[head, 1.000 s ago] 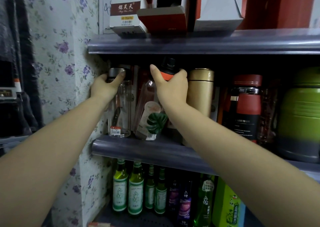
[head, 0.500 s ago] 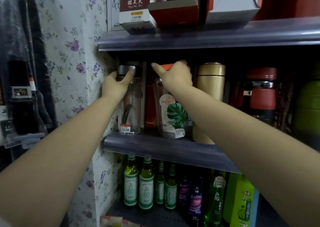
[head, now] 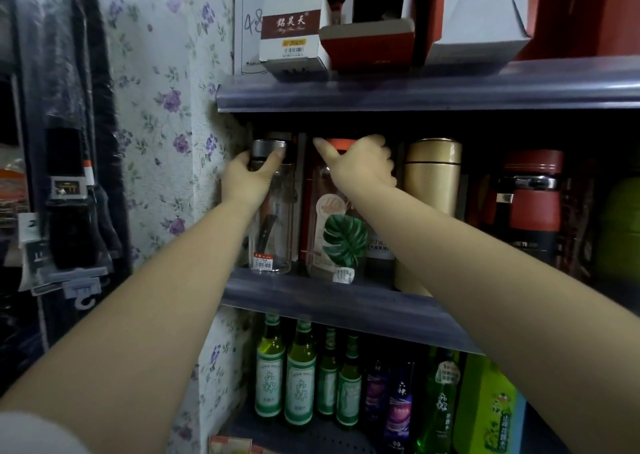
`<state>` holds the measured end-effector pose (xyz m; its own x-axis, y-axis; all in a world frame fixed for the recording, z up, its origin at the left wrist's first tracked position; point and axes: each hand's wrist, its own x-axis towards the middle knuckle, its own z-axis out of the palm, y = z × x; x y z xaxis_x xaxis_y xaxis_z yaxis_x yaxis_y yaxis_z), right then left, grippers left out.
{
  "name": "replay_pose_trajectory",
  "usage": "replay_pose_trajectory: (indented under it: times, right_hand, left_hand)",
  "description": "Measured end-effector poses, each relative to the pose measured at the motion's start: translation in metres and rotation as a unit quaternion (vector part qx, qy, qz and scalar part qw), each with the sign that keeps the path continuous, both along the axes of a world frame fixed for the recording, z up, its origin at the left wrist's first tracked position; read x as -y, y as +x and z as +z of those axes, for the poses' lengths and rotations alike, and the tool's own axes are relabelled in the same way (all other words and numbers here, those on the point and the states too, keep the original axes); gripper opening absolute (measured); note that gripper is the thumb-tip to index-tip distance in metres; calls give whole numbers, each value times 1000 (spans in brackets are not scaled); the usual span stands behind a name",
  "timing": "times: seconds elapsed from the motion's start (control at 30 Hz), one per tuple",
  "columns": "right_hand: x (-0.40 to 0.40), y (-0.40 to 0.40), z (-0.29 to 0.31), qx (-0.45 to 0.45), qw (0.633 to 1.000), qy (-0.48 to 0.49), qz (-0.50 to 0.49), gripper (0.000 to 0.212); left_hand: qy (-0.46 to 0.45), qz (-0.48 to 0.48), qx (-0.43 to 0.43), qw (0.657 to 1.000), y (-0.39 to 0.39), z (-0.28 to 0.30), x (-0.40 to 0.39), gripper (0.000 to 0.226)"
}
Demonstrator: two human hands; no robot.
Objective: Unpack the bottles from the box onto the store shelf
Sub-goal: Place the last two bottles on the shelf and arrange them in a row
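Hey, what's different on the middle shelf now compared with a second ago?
The leaf-print bottle, tilted a second ago, now stands upright on the middle shelf, with the right hand still gripping its orange cap. The left hand still holds the clear glass bottle by its silver lid. The gold flask beside them is unchanged.

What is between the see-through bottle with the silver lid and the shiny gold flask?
The head view shows the leaf-print bottle with an orange cap, held by the right hand.

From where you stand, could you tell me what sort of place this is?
Most likely a small shop: price-stickered drinking bottles line the middle shelf, boxed goods sit above, and rows of identical green bottles stand below.
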<state>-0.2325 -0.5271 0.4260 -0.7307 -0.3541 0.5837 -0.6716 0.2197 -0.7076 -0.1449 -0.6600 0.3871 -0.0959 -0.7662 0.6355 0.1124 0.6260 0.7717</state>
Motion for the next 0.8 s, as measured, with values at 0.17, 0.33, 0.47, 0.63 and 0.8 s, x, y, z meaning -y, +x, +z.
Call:
replay_pose_trajectory:
  times: [0.17, 0.33, 0.47, 0.63, 0.8]
  right_hand:
    - [-3, -6, -35, -6, 994, -13, 105, 101]
    - [-16, -12, -68, 21, 984, -36, 172, 120]
    - [-19, -18, -109, 114, 977, 17, 182, 102]
    - [-19, -27, -122, 128, 972, 4, 198, 80]
    - [-23, -25, -125, 77, 979, -13, 189, 72]
  left_hand:
    - [-6, -2, 2, 1000, -1, -3, -4, 45]
    - [-6, -18, -2, 1000, -1, -6, -4, 51]
    - [-14, -5, 16, 1000, 2, -8, -6, 53]
    - [70, -2, 96, 993, 7, -25, -7, 94]
    - [67, -39, 188, 979, 14, -68, -6, 95]
